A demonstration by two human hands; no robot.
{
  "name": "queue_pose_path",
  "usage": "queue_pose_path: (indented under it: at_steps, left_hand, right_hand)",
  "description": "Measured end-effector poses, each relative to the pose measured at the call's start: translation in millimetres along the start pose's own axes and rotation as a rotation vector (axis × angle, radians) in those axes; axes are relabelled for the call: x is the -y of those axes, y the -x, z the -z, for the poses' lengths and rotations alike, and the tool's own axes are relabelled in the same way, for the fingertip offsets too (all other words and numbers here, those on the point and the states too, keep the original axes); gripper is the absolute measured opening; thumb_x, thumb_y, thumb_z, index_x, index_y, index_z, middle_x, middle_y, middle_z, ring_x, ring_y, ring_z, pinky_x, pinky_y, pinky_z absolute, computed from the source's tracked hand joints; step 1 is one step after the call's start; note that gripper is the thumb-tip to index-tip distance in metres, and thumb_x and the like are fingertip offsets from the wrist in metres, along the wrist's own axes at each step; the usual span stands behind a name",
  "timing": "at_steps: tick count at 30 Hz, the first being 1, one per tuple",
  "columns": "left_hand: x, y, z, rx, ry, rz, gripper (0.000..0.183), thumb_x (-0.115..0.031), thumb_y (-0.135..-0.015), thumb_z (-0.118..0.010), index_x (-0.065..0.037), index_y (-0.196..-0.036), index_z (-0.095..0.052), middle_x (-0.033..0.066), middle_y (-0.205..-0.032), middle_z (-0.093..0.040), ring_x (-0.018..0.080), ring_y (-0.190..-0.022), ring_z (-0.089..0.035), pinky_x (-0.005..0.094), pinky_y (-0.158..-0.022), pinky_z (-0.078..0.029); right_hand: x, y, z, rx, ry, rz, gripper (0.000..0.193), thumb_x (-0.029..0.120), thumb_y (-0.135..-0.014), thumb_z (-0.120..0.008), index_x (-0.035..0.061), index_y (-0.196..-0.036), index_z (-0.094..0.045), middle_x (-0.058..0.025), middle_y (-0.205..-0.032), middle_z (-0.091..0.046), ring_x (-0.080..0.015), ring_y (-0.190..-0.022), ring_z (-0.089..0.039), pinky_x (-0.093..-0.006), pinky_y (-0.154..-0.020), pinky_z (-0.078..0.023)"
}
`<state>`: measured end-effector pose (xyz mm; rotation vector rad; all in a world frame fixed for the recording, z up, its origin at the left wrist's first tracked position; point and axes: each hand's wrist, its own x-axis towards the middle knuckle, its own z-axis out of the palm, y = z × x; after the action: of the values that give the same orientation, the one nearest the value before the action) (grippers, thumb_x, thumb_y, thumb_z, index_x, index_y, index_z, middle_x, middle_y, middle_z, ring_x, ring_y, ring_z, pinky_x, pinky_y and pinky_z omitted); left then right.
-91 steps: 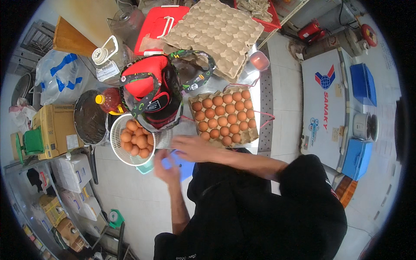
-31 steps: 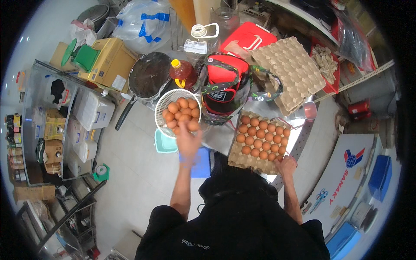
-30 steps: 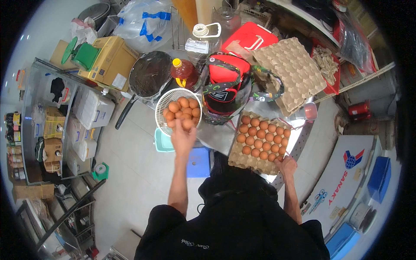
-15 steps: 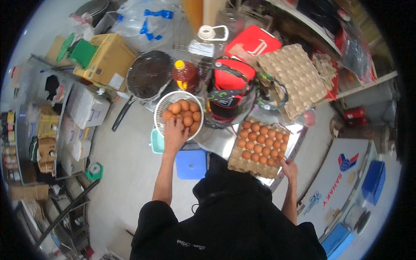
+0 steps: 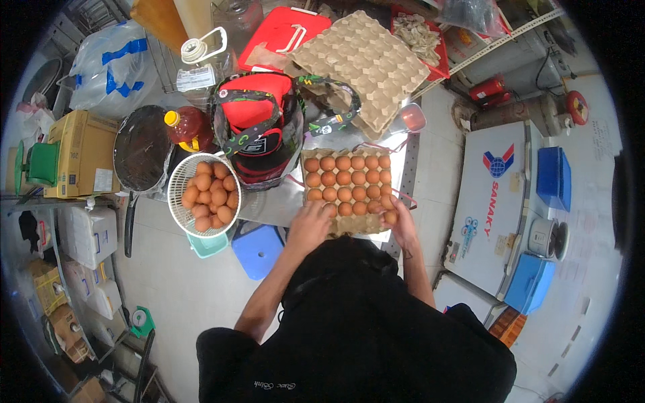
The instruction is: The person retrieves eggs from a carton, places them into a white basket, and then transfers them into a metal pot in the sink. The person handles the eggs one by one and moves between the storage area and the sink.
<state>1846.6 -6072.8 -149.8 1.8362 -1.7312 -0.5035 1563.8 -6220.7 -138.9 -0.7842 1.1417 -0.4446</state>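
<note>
Fingers (image 5: 397,205) of the right hand (image 5: 406,228) clasp an egg (image 5: 390,217); left hand (image 5: 310,230) bends over tray (image 5: 360,225), grip unclear.

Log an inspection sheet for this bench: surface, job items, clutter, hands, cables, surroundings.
Surface: metal table, crowded.
Job items: egg tray, mostly filled, cups bare along near edge; white basket of loose eggs.
Clutter: red-and-black bag, yellow-capped bottle, cardboard flats.
Hands: left hand at the egg tray's near left, grip unclear; right hand holds an egg at the near right.
Cables: pink cord beside the egg tray; others too unclear to tell.
Surroundings: blue stool, white chest freezer.
</note>
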Motion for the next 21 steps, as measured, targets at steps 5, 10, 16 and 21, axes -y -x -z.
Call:
queue_pose_path:
  at_steps: [5,10,16,21]
  left_hand:
    - [-6.1,-15.0,-54.1,0.271,-0.324,-0.077,0.044,-0.009,-0.085,-0.07,-0.009,-0.128,-0.062,0.0116,-0.124,-0.059,0.036,-0.122,-0.058,0.0503,-0.095,-0.054]
    - [4.1,-17.3,-46.4,0.163,-0.104,-0.054,0.033,-0.01,-0.085,-0.071,-0.008,-0.116,-0.061,0.0119,-0.117,-0.06,0.0319,-0.11,-0.063,0.048,-0.091,-0.055]
    - [19.2,-33.3,-9.9,-0.021,0.419,0.358,0.028,-0.011,-0.086,-0.072,-0.004,-0.11,-0.06,0.0144,-0.1,-0.064,0.0304,-0.089,-0.069,0.0438,-0.077,-0.059]
    - [27.1,-39.9,-2.9,0.144,0.112,0.391,0.03,-0.013,-0.086,-0.076,-0.004,-0.11,-0.06,0.0159,-0.099,-0.065,0.0297,-0.082,-0.072,0.0435,-0.07,-0.061]
  right_hand:
    - [-12.5,7.8,2.0,0.096,-0.272,0.087,0.057,0.049,-0.108,-0.049,0.0028,-0.141,-0.055,-0.0161,-0.119,-0.071,-0.0257,-0.1,-0.071,-0.0315,-0.069,-0.057]
    - [-7.5,10.8,9.2,0.056,-0.376,0.088,0.05,0.045,-0.109,-0.048,0.0064,-0.14,-0.057,-0.0105,-0.113,-0.072,-0.0201,-0.092,-0.068,-0.0306,-0.071,-0.055]
    - [-2.2,7.9,12.0,-0.031,-0.451,0.165,0.045,0.047,-0.108,-0.054,0.0087,-0.132,-0.06,-0.0117,-0.114,-0.071,-0.02,-0.087,-0.069,-0.032,-0.068,-0.056]
    - [-7.3,-24.1,24.6,-0.092,-0.42,0.035,0.042,0.04,-0.105,-0.059,0.0076,-0.131,-0.063,-0.0088,-0.105,-0.074,-0.0171,-0.083,-0.067,-0.0311,-0.073,-0.055]
